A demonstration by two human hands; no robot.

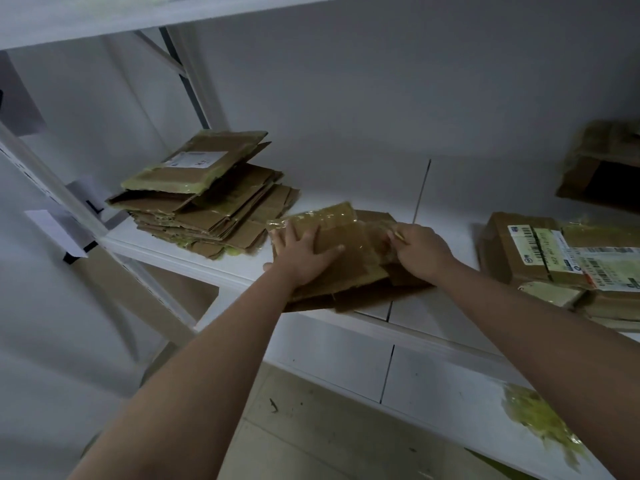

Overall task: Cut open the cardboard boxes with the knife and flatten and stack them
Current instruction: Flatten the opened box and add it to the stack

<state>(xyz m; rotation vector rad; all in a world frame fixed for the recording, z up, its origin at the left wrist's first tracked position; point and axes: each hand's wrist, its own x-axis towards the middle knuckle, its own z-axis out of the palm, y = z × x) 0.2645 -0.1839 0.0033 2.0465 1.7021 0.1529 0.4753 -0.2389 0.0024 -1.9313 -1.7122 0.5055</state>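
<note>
Cardboard, taped and nearly flat, lies under both my hands at the shelf's (pixel 194 258) front edge: this box (pixel 346 251) runs long from 9 to 3 o'clock. My left hand (pixel 304 252) presses it with fingers spread; my right hand (pixel 420 249) curls around a thin yellow knife (pixel 398 236) at its 3 o'clock end. One flattened stack (pixel 207 199) waits at 10 o'clock, nearer my left hand. Roughly three uncut boxes (pixel 540 258) sit at 3 o'clock.
</note>
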